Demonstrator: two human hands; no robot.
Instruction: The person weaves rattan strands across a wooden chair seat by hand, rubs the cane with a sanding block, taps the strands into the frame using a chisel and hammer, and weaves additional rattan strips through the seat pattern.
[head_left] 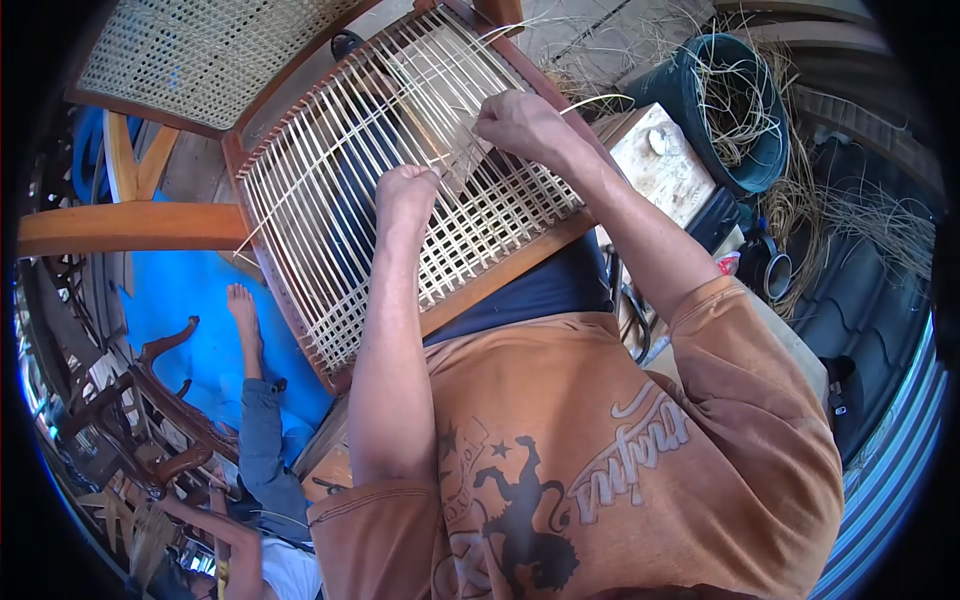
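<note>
A wooden chair's seat frame (515,262) lies across my lap, strung with pale cane strands (330,170). Near my body the cane is woven into an open square mesh (475,240); farther off, mostly parallel strands run with a few crossing ones. My left hand (407,195) is closed in a pinch over the middle of the seat, at a thin cane strand. Toward the right side of the seat, my right hand (522,125) pinches a cane strand too, and a loose end curves out past the right rail. The exact fingertip contact is partly hidden.
The chair's cane backrest (190,60) rises at upper left, beside a wooden armrest (130,230). At right stand a dark green bucket (655,85) of cane scraps and a stained white box (660,160). Another person's leg (265,440) stretches over a blue sheet (190,290) near carved chair parts.
</note>
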